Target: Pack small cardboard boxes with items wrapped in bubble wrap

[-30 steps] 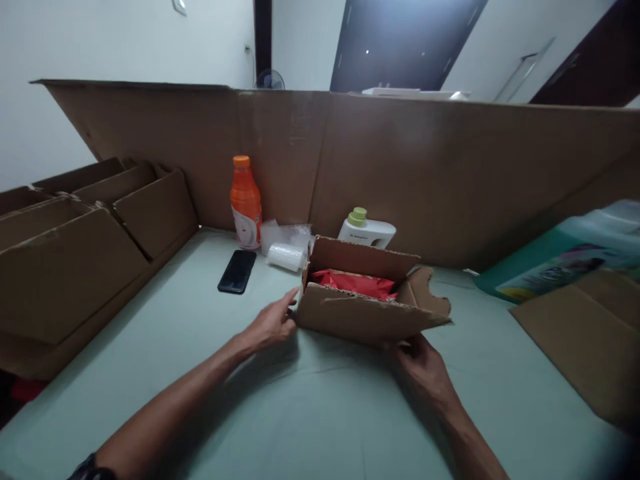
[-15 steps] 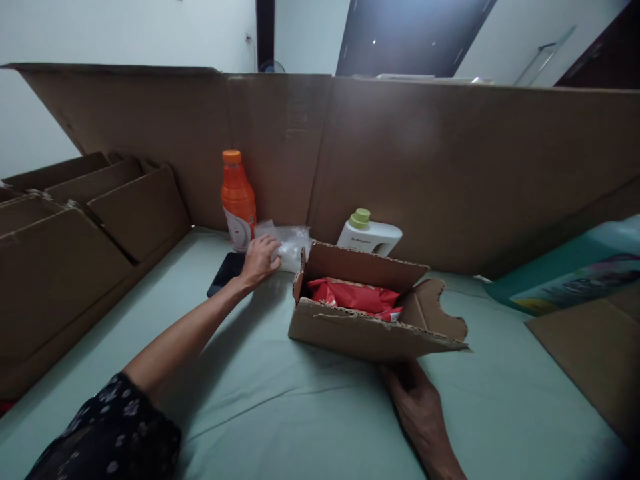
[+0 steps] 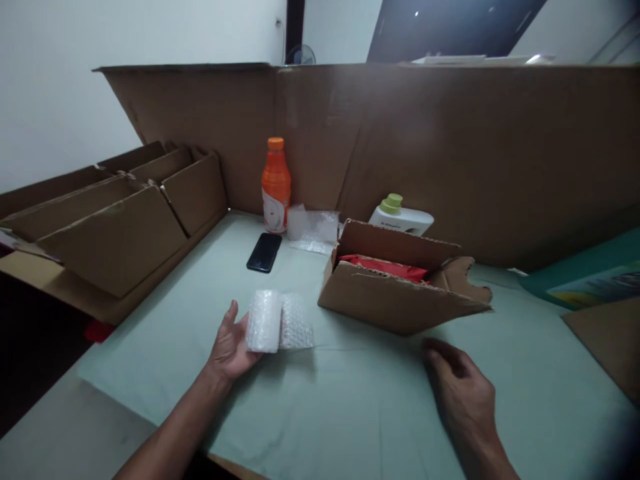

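While green cloth point(image 3: 340, 407) lies below bubble wrap point(image 3: 264, 322), a white wall point(image 3: 175, 30) rises beyond.

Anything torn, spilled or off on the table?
Yes, the open cardboard box: its upper edges look ragged, and the end flap on the right angles outward with a notched, uneven edge, as if roughly cut or torn. No spill shows on the pale green cover.
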`<state>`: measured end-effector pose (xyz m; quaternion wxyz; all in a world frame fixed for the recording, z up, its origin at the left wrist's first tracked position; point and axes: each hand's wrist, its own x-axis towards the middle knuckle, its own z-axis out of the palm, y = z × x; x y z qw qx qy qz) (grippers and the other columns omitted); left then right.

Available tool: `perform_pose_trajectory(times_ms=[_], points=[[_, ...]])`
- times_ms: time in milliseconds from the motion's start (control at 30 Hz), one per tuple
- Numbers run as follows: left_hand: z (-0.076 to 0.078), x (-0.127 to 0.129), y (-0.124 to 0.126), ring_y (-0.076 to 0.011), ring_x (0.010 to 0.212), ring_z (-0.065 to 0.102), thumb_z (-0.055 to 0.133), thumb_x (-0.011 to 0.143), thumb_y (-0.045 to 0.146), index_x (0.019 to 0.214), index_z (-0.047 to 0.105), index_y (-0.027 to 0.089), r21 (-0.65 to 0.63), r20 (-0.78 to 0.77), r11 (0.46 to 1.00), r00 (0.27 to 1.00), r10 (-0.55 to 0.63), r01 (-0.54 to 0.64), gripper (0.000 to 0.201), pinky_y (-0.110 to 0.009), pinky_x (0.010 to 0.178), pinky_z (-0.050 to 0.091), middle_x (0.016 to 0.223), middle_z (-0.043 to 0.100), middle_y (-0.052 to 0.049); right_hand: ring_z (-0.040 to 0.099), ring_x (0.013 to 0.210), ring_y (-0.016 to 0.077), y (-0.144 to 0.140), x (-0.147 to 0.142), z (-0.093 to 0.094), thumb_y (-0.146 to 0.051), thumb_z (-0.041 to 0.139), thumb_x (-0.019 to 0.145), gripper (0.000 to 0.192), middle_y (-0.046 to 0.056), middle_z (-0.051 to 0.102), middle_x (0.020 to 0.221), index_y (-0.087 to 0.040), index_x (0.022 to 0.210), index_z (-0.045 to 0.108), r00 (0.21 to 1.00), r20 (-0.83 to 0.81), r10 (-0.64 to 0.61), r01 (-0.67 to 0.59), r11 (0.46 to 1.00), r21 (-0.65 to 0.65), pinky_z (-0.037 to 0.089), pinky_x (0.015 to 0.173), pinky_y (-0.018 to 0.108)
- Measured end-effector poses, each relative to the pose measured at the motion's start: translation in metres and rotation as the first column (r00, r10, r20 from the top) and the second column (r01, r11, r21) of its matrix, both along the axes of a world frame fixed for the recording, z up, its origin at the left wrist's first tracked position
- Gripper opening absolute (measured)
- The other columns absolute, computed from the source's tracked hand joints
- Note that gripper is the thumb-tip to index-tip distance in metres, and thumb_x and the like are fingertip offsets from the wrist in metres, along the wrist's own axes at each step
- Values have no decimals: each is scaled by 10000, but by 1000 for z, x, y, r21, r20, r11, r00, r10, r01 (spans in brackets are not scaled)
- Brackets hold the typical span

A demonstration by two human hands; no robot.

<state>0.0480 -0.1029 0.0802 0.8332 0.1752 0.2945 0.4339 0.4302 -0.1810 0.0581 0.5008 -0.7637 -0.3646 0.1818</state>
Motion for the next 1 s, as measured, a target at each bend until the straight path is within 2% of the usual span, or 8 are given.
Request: perform_pose_trajectory(times_ms=[100, 233, 367, 500, 667, 800, 900, 1000], points=[[-6, 5, -15, -300, 1105, 692, 828, 680, 486, 1265, 584, 130, -53, 71, 998, 997, 40, -36, 727, -414, 1033, 494, 1068, 762, -109, 719, 920, 293, -27, -46, 14, -561, 708, 738, 439, 136, 770, 1021, -196, 980, 730, 975, -133, 181, -188, 981, -46, 586, 787, 379], [-11, 34, -36, -311, 1033, 711, 833, 650, 326, 1164, 655, 102, -47, 75, 999, 997, -21, 25, 588, -408, 981, 516, 966, 771, -110, 709, 1026, 293, -27, -121, 29, -567, 712, 776, 594, 160, 719, 1223, -198, 1240, 664, 744, -339, 576, -599, 799, 45, 589, 829, 388], [-11, 36, -40, -269, 1036, 691, 773, 651, 273, 1203, 643, 128, 3, -22, 1000, 1000, 15, -15, 585, -366, 933, 516, 1034, 746, -98, 704, 831, 232, -6, -148, 44, -479, 632, 860, 348, 81, 765, 924, -184, 1011, 740, 796, -140, 589, -589, 807, 47, 567, 745, 328], [5, -5, -22, -259, 1208, 601, 734, 726, 326, 1306, 572, 196, 345, -402, 899, 823, 401, -269, 616, -393, 1019, 458, 1230, 685, -97, 676, 756, 178, -6, -136, 67, -367, 608, 903, 239, 35, 754, 888, -203, 1026, 731, 859, 166, 485, -498, 866, 49, 536, 676, 264], [54, -5, -14, -308, 1451, 376, 769, 761, 348, 1446, 472, 250, 767, -617, 553, 611, 496, 326, 752, -479, 1200, 274, 1530, 474, -112, 698, 789, 154, -13, -139, 101, -237, 630, 924, 163, 14, 767, 926, -225, 1064, 712, 733, 434, 524, -618, 780, 102, 539, 742, 247], [65, 38, -4, -280, 1329, 529, 746, 765, 309, 1430, 499, 275, 564, -811, 227, 481, 333, 794, 710, -478, 1212, 257, 1391, 623, -71, 696, 824, 149, -21, -139, 119, -171, 635, 923, 195, 12, 765, 957, -249, 1084, 711, 677, 521, 520, -672, 725, 151, 540, 770, 253], [47, 47, 13, -270, 1145, 651, 640, 802, 211, 1297, 626, 226, 288, -935, 290, 203, 290, 913, 495, -440, 1109, 387, 1169, 739, -67, 674, 739, 146, -35, -114, 119, -236, 672, 910, 147, 8, 755, 882, -263, 1035, 744, 813, 472, 340, -473, 859, 196, 529, 690, 244], [30, 31, 26, -298, 1053, 682, 607, 757, 170, 1168, 692, 159, 174, -963, 352, 84, 257, 920, 419, -405, 950, 480, 1125, 746, -114, 659, 713, 163, -46, -79, 103, -366, 752, 832, 185, 17, 752, 834, -243, 970, 770, 939, 336, 73, -154, 963, 219, 517, 672, 259]])
